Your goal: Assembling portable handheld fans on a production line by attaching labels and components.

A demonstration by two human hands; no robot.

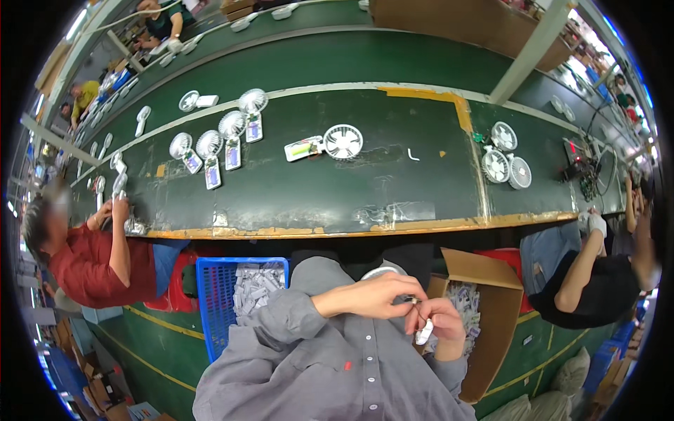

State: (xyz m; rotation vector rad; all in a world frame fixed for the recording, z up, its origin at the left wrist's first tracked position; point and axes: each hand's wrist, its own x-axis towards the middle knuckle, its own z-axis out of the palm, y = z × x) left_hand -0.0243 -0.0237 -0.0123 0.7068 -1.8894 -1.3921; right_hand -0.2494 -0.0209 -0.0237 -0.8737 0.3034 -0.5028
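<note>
Over my lap, my left hand [382, 295] is closed in a pinch on a small dark piece with a metallic glint, too small to name. Close beside it, my right hand [444, 321] has its fingers wrapped round a small white plastic part [424, 332]. The two hands nearly touch at the fingertips. Behind my left hand, part of a white round fan head [381, 271] shows at my lap. On the bench ahead lies an opened handheld fan [343, 142], its handle [304, 148] exposing a green and yellow cell.
Several opened fans [232, 125] lie left on the green bench [295, 196]; three fan heads [519, 172] lie right. A blue crate [210, 309] and cardboard box [500, 330] of small parts flank me. Co-workers sit left [88, 263] and right [586, 281]. A conveyor [337, 59] runs behind.
</note>
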